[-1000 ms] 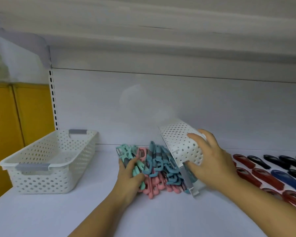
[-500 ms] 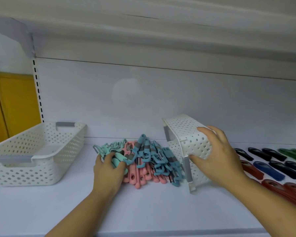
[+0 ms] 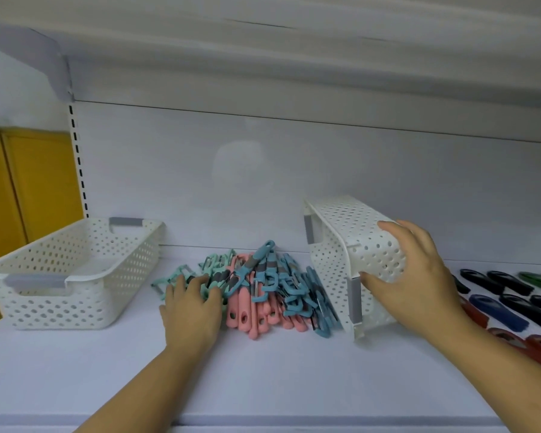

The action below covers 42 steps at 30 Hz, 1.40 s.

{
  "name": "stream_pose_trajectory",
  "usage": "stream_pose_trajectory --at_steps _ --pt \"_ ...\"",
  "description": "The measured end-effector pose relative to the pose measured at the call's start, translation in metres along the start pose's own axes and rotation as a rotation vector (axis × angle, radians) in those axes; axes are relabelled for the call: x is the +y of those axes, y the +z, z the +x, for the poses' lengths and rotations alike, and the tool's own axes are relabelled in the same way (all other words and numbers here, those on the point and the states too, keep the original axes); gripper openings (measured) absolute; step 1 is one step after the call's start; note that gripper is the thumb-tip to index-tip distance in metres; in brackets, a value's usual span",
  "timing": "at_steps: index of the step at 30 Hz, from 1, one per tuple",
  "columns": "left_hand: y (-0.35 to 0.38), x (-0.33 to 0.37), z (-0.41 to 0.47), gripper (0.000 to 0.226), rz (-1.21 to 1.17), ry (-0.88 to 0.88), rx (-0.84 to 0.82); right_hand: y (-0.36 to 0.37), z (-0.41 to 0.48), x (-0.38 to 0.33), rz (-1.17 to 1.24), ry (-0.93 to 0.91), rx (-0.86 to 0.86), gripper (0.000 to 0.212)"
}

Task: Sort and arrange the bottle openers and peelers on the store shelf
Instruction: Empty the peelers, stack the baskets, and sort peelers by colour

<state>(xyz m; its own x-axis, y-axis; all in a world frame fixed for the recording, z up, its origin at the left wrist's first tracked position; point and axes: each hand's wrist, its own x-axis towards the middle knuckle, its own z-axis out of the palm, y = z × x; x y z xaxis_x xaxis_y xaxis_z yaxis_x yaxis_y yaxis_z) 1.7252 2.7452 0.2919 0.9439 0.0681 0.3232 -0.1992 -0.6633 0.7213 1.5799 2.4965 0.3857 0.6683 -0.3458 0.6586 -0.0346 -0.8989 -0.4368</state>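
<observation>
A pile of peelers (image 3: 256,289) in mint, pink and blue lies in the middle of the white shelf (image 3: 263,376). My left hand (image 3: 191,307) rests on the mint peelers at the pile's left edge, fingers curled over them. A white perforated basket (image 3: 341,254) stands tipped on its side just right of the pile, its opening facing the peelers. My right hand (image 3: 416,276) grips that basket by its upper wall and rim. Bottle openers (image 3: 497,307) in red, blue, black and green lie in rows at the far right.
A second white perforated basket (image 3: 72,273) with grey handles stands upright at the left of the shelf, nothing visible inside. The shelf's back panel is close behind the pile. A yellow panel (image 3: 28,189) lies beyond the left upright.
The tipped basket has been pulled right, away from the peelers, which now lie fully spilled on the shelf. My left hand has shifted slightly left onto the mint peelers.
</observation>
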Motion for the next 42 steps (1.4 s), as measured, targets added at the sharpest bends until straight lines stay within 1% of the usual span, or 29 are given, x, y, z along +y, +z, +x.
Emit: stream_pose_trajectory --at_steps 2,4,6,7,8,9,10,11,12,13,14,15,16,17,18,20,21,22,24,25,27,29,31,33,37,40,42 --pt "-0.004 0.002 -0.003 0.063 -0.007 0.02 0.021 -0.001 0.0 0.004 0.057 0.019 0.025 0.075" --pt "-0.004 0.001 -0.004 0.062 0.021 0.037 0.007 -0.005 0.003 0.007 0.134 0.042 0.083 0.075" --pt "-0.007 0.003 -0.005 0.063 0.012 0.061 0.034 -0.008 0.007 0.006 0.243 0.091 0.147 0.073" --pt "-0.009 0.007 -0.006 0.062 -0.024 0.089 0.072 -0.008 0.008 0.004 0.313 0.125 0.174 0.071" --pt "-0.014 0.015 -0.01 0.056 -0.095 0.118 0.103 -0.006 0.01 0.0 0.391 0.156 0.193 0.07" --pt "-0.021 0.024 -0.013 0.043 -0.217 0.147 0.108 -0.003 0.012 -0.006 0.471 0.185 0.204 0.069" --pt "-0.03 0.036 -0.017 0.033 -0.346 0.193 0.073 0.002 0.014 -0.012 0.548 0.21 0.204 0.069" --pt "-0.042 0.05 -0.02 0.034 -0.452 0.259 -0.005 0.009 0.017 -0.021 0.619 0.233 0.191 0.069" --pt "-0.058 0.067 -0.025 0.043 -0.511 0.334 -0.111 0.019 0.02 -0.03 0.673 0.256 0.169 0.069" --pt "-0.073 0.082 -0.027 0.053 -0.497 0.402 -0.225 0.028 0.023 -0.041 0.718 0.274 0.145 0.068" --pt "-0.086 0.095 -0.027 0.062 -0.401 0.453 -0.328 0.038 0.026 -0.053 0.756 0.287 0.122 0.068" --pt "-0.098 0.105 -0.023 0.07 -0.248 0.482 -0.398 0.048 0.028 -0.067 0.807 0.294 0.101 0.068" --pt "-0.108 0.11 -0.017 0.072 -0.08 0.5 -0.43 0.057 0.028 -0.083 0.869 0.3 0.086 0.068" --pt "-0.119 0.112 -0.009 0.067 0.067 0.517 -0.424 0.065 0.027 -0.1 0.934 0.303 0.073 0.068" --pt "-0.13 0.111 -0.002 0.054 0.17 0.543 -0.391 0.073 0.026 -0.118 0.988 0.3 0.057 0.069" --pt "-0.154 0.102 0.014 0.023 0.266 0.574 -0.321 0.086 0.025 -0.147 1.038 0.254 -0.027 0.07" --pt "-0.168 0.094 0.023 0.017 0.302 0.565 -0.296 0.093 0.027 -0.156 1.04 0.205 -0.108 0.07" --pt "-0.183 0.086 0.032 0.016 0.343 0.543 -0.269 0.099 0.03 -0.16 1.009 0.144 -0.21 0.068" --pt "-0.213 0.068 0.048 0.017 0.453 0.494 -0.204 0.108 0.035 -0.159 0.832 -0.005 -0.407 0.06" --pt "-0.227 0.057 0.056 0.014 0.525 0.465 -0.176 0.111 0.037 -0.155 0.71 -0.078 -0.465 0.056" --pt "-0.246 0.033 0.069 0.008 0.675 0.402 -0.146 0.112 0.04 -0.142 0.487 -0.201 -0.506 0.047" --pt "-0.257 0.013 0.076 0.009 0.789 0.355 -0.174 0.11 0.041 -0.124 0.328 -0.268 -0.537 0.035" --pt "-0.261 -0.003 0.077 0.009 0.866 0.349 -0.215 0.108 0.045 -0.104 0.261 -0.245 -0.569 0.023" --pt "-0.262 -0.017 0.079 0.01 0.889 0.355 -0.206 0.107 0.048 -0.081 0.231 -0.182 -0.588 0.017" --pt "-0.259 -0.032 0.086 0.015 0.798 0.294 -0.172 0.1 0.052 -0.04 0.157 -0.095 -0.589 0.012" --pt "-0.259 -0.033 0.092 0.017 0.816 0.3 -0.185 0.095 0.054 -0.016 0.124 -0.043 -0.582 0.011" --pt "-0.263 -0.03 0.096 0.014 0.839 0.296 -0.192 0.094 0.056 -0.003 0.118 -0.002 -0.571 0.013"
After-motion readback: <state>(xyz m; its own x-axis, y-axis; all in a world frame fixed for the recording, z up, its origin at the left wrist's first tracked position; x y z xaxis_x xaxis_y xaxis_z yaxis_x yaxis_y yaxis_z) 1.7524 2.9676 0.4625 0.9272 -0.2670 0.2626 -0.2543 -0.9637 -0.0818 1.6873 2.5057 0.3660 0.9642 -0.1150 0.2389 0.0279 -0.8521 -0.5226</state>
